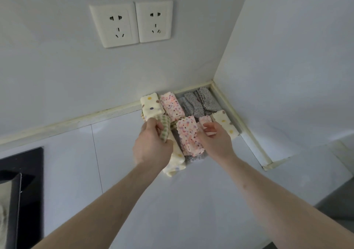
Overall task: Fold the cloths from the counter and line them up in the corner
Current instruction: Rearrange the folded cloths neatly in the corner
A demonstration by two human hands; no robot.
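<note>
1. Left hand [153, 143] pinches a checked folded cloth [165, 123] beside the corner rows.
2. Right hand [212, 139], fingers loosely spread, rests on the pink-speckled cloth [188, 134].
3. Tuck yours snugly alongside, edges square.

Folded cloths [183, 118] on counter [134, 172], packed into far-right corner (2 rough rows); 2 wall sockets [132, 24] above, behind; hob [21, 181] far left.
</note>
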